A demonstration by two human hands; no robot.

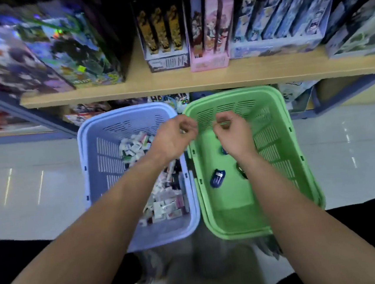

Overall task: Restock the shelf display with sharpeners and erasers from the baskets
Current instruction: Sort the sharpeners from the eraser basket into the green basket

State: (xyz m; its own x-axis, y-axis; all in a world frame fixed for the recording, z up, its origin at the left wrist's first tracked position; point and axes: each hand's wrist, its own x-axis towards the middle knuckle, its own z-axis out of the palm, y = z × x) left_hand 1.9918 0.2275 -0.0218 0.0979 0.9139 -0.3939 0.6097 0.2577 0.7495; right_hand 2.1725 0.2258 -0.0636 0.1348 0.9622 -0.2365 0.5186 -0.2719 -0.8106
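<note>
We start nearest the camera. Both bare forearms reach forward over two plastic baskets that stand side by side, rims touching, on a blurred grey object we cannot identify. The pale tiled floor [26, 178] lies to either side.

The lavender basket [98, 172] is on the left. It holds a loose heap of small wrapped erasers [162, 203], mostly white and pink, along its right wall and far end. The left forearm crosses above this heap.

The green basket [235, 235] is on the right. A dark blue sharpener [217, 178] lies on its bottom near the centre. A second dark item [241, 171] shows just beside the right forearm, and a third [224, 150] just beside the right wrist. Both are partly hidden.

The left hand [175, 138] hangs over the seam between the baskets. The right hand [231, 133] hangs above the far half of the green basket. The hands are near each other but apart. Each grip is narrow, with fingers curled toward the thumb. Because of blur, we cannot tell whether either grip holds anything.

Beyond the baskets, a lower shelf carries blurred printed packs [84, 112]. Above it runs a wooden shelf board [199, 82]. On it stand upright display boxes: colourful illustrated boxes [72, 50] at left, a black-and-gold box [163, 37], a pink box [209, 38], and blue boxes [273, 21] at right.
</note>
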